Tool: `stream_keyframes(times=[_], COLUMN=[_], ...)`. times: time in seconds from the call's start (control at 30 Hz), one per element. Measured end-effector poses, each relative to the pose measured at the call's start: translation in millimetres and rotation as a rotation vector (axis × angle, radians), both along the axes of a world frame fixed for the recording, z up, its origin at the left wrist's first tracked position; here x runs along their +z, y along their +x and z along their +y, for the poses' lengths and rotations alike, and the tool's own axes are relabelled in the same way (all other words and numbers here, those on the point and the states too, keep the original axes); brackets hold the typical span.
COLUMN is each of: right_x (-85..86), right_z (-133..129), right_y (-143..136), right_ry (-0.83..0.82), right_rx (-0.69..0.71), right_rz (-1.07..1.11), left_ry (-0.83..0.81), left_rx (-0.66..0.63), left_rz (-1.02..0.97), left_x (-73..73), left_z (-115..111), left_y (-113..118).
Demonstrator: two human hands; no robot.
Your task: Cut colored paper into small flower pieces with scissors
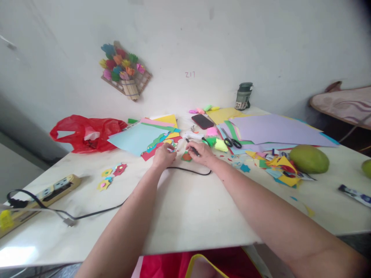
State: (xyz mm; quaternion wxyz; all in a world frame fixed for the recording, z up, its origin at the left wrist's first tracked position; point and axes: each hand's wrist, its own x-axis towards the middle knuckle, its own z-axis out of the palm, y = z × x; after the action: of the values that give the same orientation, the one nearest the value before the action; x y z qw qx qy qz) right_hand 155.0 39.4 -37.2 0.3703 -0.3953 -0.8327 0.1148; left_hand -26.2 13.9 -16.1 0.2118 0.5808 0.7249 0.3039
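My right hand (pixel 201 151) is closed around a slim black pen-like tool (pixel 191 146), its tip pointing up and left. Just under those fingers lies a small green and orange paper piece (pixel 186 156). My left hand (pixel 164 155) is to the left, fingers curled together near small coloured paper cutouts (pixel 168 143); whatever it pinches is too small to make out. A black cord (pixel 188 168) runs along the table in front of both hands. Beyond them is a white object (pixel 193 136). Flower-shaped paper cutouts (pixel 112 174) lie farther left.
Left: a power strip (pixel 58 188), red plastic bag (pixel 87 133) and light blue paper (pixel 136 138). Right: scissors (pixel 232 143), purple sheets (pixel 269 129), paper scraps (pixel 285 172), a green fruit (pixel 309 159) and a tube (pixel 355 195). A phone (pixel 202 121) and bottle (pixel 244 96) stand farther back.
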Motion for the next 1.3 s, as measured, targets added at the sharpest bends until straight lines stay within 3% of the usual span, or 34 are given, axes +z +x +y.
stream_keyframes(times=[0.27, 0.43, 0.63, 0.8, 0.93, 1.03, 1.2, 1.3], right_x=[-2.3, 0.3, 5.4, 14.6, 11.9, 5.3, -3.2, -4.6], right_z=[10, 8, 10, 14, 15, 11, 2, 3], right_y=[3, -1, -9, -10, -13, -20, -28, -26], right_ry=[-0.102, -0.149, -0.173, -0.179, -0.106, -0.082, -0.151, -0.161], right_rx=[-0.123, -0.24, -0.313, -0.25, -0.215, -0.169, -0.048, -0.023], right_rz=[0.575, 0.783, 0.807, 0.674, 0.616, 0.547, 0.64, 0.724], left_ry=[0.044, 0.112, 0.148, 0.222, 0.306, 0.387, 0.457, 0.432], left_rx=[0.203, 0.193, 0.159, 0.161, 0.22, 0.148, -0.022, 0.008], left_rz=[0.16, 0.259, 0.243, 0.226, 0.21, 0.159, 0.114, 0.105], left_x=[10.5, 3.9, -0.7, -0.6, -4.2, -7.5, -10.0, -9.8], left_z=[-8, -9, -9, -13, -13, -12, -7, -3], left_y=[-8, -7, -8, -9, -11, -14, -19, -20])
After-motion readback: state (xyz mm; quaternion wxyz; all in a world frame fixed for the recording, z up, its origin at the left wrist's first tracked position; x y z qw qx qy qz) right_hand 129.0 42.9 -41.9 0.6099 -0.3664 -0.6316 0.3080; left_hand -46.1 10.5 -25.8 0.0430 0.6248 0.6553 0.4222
